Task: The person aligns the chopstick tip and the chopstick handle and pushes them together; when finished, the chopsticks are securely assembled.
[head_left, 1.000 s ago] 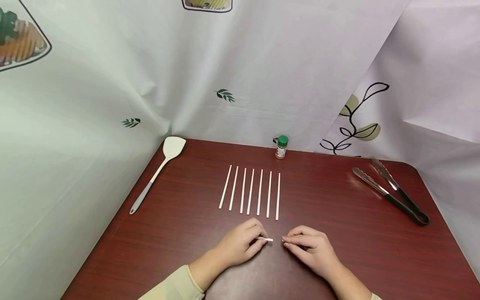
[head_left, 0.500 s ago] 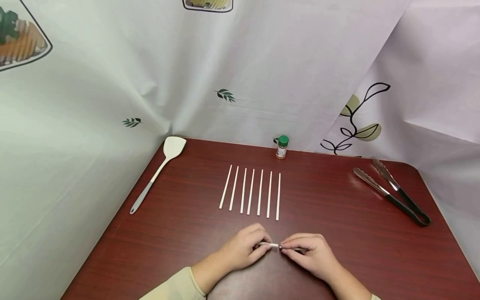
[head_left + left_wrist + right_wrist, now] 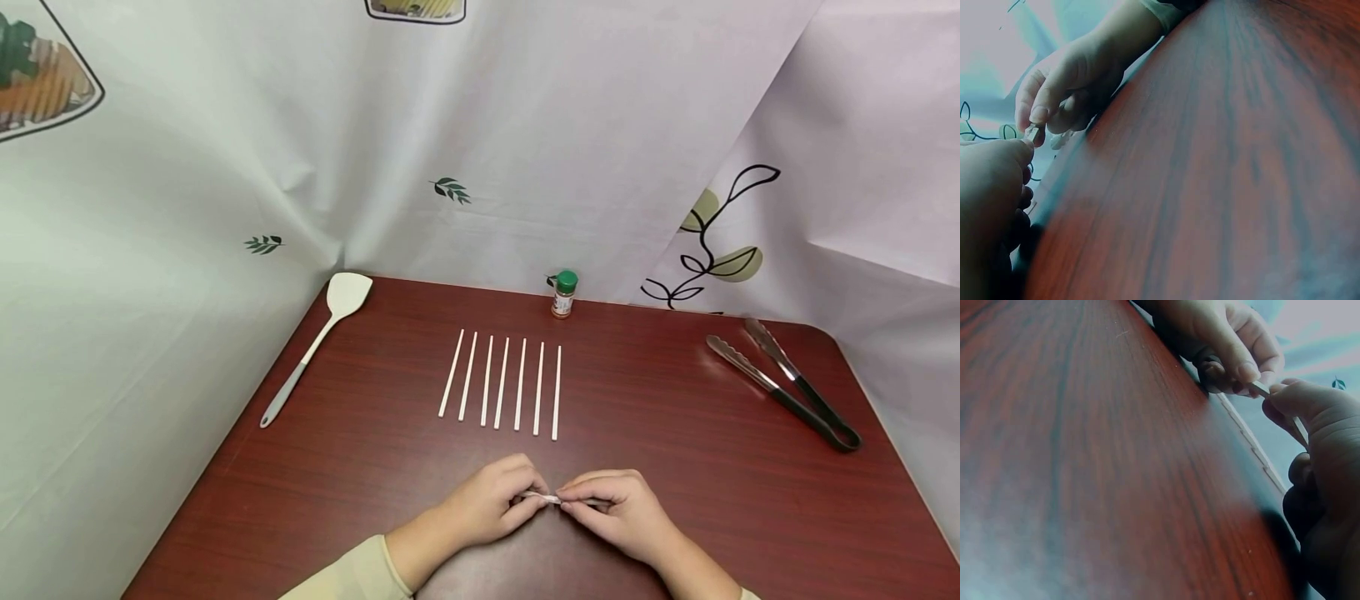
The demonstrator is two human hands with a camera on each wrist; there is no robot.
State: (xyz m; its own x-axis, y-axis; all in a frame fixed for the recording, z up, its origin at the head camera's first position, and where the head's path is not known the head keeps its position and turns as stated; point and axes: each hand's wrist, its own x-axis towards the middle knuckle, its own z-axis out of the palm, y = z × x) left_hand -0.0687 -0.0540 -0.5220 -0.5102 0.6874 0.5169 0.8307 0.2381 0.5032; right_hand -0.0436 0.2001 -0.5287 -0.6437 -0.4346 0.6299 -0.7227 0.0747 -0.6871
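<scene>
Low over the near part of the table, my left hand [image 3: 497, 502] pinches a thin white stick [image 3: 552, 499] between thumb and fingers. My right hand [image 3: 624, 510] faces it, its thumb and fingertips meeting at the stick's end. A thin pale stick [image 3: 597, 502] also shows within the right hand's grip. In the right wrist view, one pale stick [image 3: 1261, 389] spans the small space between the hands, and another stretch of stick [image 3: 1300, 431] shows behind the right thumb. Whether the ends touch or overlap is hidden by the fingertips.
Several thin white sticks [image 3: 501, 383] lie side by side beyond the hands. A white spatula [image 3: 313, 343] lies at the left edge, metal tongs with black handles [image 3: 787, 387] at the right. A green-capped spice jar [image 3: 563, 295] stands at the back of the dark red table [image 3: 360, 500].
The hands have come together and slightly nearer the body. The gap between the left hand's stick and the right fingertips has closed. The row of sticks has not moved.
</scene>
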